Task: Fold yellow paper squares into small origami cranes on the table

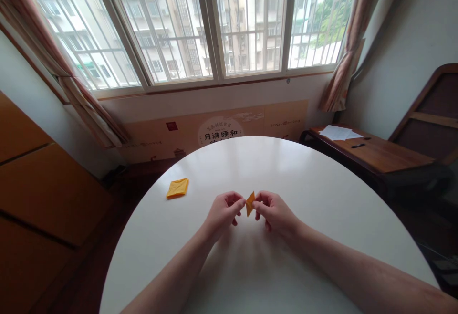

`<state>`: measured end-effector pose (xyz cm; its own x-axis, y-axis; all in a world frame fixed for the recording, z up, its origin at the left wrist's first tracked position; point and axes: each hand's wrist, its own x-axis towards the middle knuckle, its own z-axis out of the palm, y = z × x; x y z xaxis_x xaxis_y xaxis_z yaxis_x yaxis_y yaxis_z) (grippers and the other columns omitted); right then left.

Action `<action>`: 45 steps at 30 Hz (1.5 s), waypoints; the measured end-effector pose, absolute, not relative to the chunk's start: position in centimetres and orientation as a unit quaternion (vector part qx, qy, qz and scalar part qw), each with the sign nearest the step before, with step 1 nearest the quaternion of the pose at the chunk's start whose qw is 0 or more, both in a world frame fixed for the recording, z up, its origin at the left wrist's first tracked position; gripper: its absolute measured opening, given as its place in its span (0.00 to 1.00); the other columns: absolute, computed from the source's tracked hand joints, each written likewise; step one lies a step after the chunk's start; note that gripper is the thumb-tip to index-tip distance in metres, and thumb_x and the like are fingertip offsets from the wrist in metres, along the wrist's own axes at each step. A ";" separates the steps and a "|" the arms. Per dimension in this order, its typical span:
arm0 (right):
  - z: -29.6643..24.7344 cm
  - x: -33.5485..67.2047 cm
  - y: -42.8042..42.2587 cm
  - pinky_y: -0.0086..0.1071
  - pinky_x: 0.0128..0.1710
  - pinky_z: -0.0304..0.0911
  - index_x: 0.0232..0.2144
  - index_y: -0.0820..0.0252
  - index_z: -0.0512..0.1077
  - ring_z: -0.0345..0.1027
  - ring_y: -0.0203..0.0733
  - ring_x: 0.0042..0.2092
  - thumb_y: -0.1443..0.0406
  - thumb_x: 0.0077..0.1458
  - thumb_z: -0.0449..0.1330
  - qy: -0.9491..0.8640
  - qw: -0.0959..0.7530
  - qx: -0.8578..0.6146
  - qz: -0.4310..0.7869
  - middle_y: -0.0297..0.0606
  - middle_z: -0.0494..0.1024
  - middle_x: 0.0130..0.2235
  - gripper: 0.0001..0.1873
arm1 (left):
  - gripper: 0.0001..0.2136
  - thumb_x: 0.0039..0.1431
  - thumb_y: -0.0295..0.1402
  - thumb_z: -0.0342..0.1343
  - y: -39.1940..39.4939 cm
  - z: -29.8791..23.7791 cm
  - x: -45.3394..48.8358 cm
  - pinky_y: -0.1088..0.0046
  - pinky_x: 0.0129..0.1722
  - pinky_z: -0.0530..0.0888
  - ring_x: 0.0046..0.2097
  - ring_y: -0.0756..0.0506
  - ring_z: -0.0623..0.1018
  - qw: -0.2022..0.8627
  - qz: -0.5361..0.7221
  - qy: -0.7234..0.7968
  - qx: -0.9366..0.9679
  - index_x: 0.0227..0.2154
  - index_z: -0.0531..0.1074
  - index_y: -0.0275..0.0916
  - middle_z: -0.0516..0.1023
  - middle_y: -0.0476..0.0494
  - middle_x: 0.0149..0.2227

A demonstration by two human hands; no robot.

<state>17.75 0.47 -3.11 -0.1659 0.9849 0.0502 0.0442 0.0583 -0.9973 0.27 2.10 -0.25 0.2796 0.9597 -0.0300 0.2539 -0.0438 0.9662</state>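
A small folded piece of yellow paper [250,204], pointed at its top and bottom, is held up over the white round table [315,180]. My left hand [229,210] pinches its left edge between thumb and forefinger. On the other side, my right hand [271,209] grips the paper the same way, with the other fingers curled beneath. To the left on the tabletop lies a flat, squarish yellow stack [177,188], apart from both hands; it looks like folded sheets.
Behind the table, a printed cardboard panel [157,135] leans under the barred window [246,27]. At the right stands a wooden side table [386,154] with white papers [339,132] and a small dark object [358,145]. An orange-brown cabinet [46,190] is at the left.
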 end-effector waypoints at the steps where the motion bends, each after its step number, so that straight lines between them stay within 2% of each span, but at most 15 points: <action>1: -3.0 17.7 0.5 0.21 0.11 0.57 0.30 0.61 0.71 0.69 0.38 0.27 0.61 0.53 0.59 -0.564 0.458 -0.456 0.514 0.33 0.71 0.26 0.08 | 0.13 0.52 0.42 0.61 2.1 -0.3 0.3 0.79 0.18 0.69 0.26 0.49 0.71 0.497 0.355 0.480 0.630 0.30 0.74 0.34 0.72 0.48 0.24; 8: -2.8 17.5 0.2 0.22 0.10 0.54 0.29 0.61 0.71 0.60 0.33 0.20 0.59 0.51 0.63 -0.545 0.465 -0.447 0.536 0.31 0.70 0.22 0.11 | 0.12 0.48 0.40 0.61 2.1 -0.6 0.5 0.79 0.17 0.68 0.24 0.50 0.70 0.506 0.353 0.473 0.629 0.27 0.72 0.36 0.71 0.49 0.23; 12: -3.0 17.6 0.5 0.20 0.12 0.46 0.33 0.58 0.68 0.50 0.28 0.17 0.53 0.53 0.62 -0.490 0.527 -0.437 0.540 0.24 0.63 0.20 0.15 | 0.08 0.46 0.37 0.57 2.3 -0.5 0.4 0.79 0.18 0.67 0.20 0.53 0.67 0.509 0.360 0.480 0.617 0.25 0.69 0.37 0.70 0.52 0.21; 16: -3.0 18.1 1.3 0.21 0.13 0.39 0.26 0.56 0.59 0.40 0.27 0.18 0.48 0.52 0.62 -0.437 0.565 -0.412 0.565 0.20 0.55 0.18 0.21 | 0.08 0.46 0.37 0.56 2.4 -0.3 0.3 0.80 0.19 0.66 0.20 0.53 0.66 0.507 0.360 0.496 0.606 0.24 0.68 0.38 0.68 0.53 0.20; 19: -2.9 18.4 1.6 0.23 0.14 0.37 0.23 0.55 0.54 0.38 0.27 0.17 0.46 0.51 0.62 -0.412 0.572 -0.398 0.587 0.20 0.53 0.17 0.26 | 0.10 0.48 0.40 0.56 2.3 -0.1 0.3 0.79 0.20 0.66 0.22 0.52 0.67 0.502 0.348 0.514 0.603 0.27 0.69 0.38 0.68 0.52 0.21; 23: -2.8 18.5 1.7 0.23 0.14 0.36 0.22 0.55 0.55 0.38 0.27 0.17 0.45 0.51 0.62 -0.392 0.579 -0.387 0.601 0.20 0.53 0.17 0.27 | 0.11 0.51 0.41 0.56 2.2 0.2 0.2 0.77 0.19 0.64 0.22 0.51 0.67 0.468 0.310 0.551 0.617 0.29 0.73 0.37 0.69 0.51 0.21; 27: -2.6 18.8 1.6 0.24 0.15 0.36 0.20 0.56 0.55 0.39 0.27 0.17 0.45 0.52 0.61 -0.381 0.584 -0.384 0.605 0.21 0.54 0.16 0.26 | 0.08 0.49 0.35 0.57 2.2 0.0 0.0 0.75 0.22 0.61 0.22 0.49 0.68 0.399 0.251 0.582 0.663 0.23 0.76 0.36 0.71 0.50 0.19; 31: -2.2 19.2 1.5 0.24 0.15 0.38 0.21 0.56 0.56 0.42 0.28 0.17 0.46 0.54 0.59 -0.384 0.586 -0.388 0.599 0.22 0.54 0.17 0.26 | 0.04 0.45 0.30 0.59 2.1 -0.1 -0.2 0.72 0.28 0.61 0.27 0.45 0.71 0.316 0.218 0.593 0.708 0.19 0.76 0.39 0.76 0.46 0.22; 34: -1.9 19.3 1.4 0.25 0.16 0.43 0.23 0.56 0.59 0.47 0.30 0.18 0.46 0.54 0.59 -0.402 0.589 -0.394 0.579 0.24 0.56 0.19 0.24 | 0.04 0.49 0.31 0.59 2.1 0.3 -0.6 0.72 0.29 0.58 0.29 0.45 0.70 0.269 0.227 0.596 0.722 0.21 0.75 0.40 0.75 0.46 0.25; 36: -1.8 19.3 1.4 0.26 0.19 0.50 0.24 0.57 0.62 0.53 0.32 0.20 0.47 0.55 0.59 -0.427 0.594 -0.397 0.555 0.27 0.60 0.20 0.22 | 0.08 0.53 0.34 0.57 2.2 0.7 -0.8 0.71 0.28 0.56 0.27 0.46 0.67 0.246 0.245 0.594 0.726 0.20 0.71 0.40 0.72 0.48 0.23; 38: -1.7 19.3 1.2 0.29 0.25 0.58 0.25 0.58 0.65 0.58 0.34 0.23 0.48 0.56 0.59 -0.463 0.598 -0.396 0.521 0.29 0.64 0.22 0.21 | 0.15 0.57 0.39 0.54 2.3 1.1 -0.9 0.71 0.27 0.53 0.25 0.47 0.63 0.237 0.268 0.583 0.729 0.18 0.64 0.41 0.64 0.50 0.20; 41: -1.3 19.2 0.5 0.33 0.34 0.64 0.24 0.57 0.69 0.64 0.39 0.28 0.49 0.58 0.59 -0.532 0.594 -0.386 0.464 0.33 0.69 0.24 0.21 | 0.21 0.62 0.46 0.48 2.3 1.5 -0.8 0.70 0.26 0.51 0.24 0.48 0.57 0.264 0.295 0.553 0.734 0.16 0.54 0.42 0.54 0.53 0.18; 43: -0.9 19.1 -0.2 0.38 0.40 0.66 0.24 0.57 0.71 0.68 0.43 0.33 0.50 0.57 0.60 -0.577 0.583 -0.379 0.428 0.37 0.74 0.27 0.19 | 0.24 0.63 0.51 0.43 2.1 1.5 -0.6 0.71 0.25 0.52 0.22 0.49 0.55 0.307 0.302 0.528 0.732 0.16 0.52 0.42 0.51 0.53 0.17; 45: -0.3 19.0 -1.2 0.45 0.54 0.61 0.24 0.56 0.73 0.72 0.50 0.44 0.54 0.57 0.62 -0.645 0.562 -0.362 0.371 0.39 0.78 0.31 0.14 | 0.27 0.64 0.55 0.37 1.8 1.4 -0.2 0.71 0.23 0.54 0.21 0.50 0.54 0.351 0.300 0.505 0.730 0.15 0.51 0.43 0.51 0.54 0.17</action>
<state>19.00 -1.22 -0.27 -0.1067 0.8834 0.4562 0.0499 0.4630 -0.8849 -0.17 1.82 1.38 0.3110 0.9467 0.0833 0.5266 -0.2446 0.8141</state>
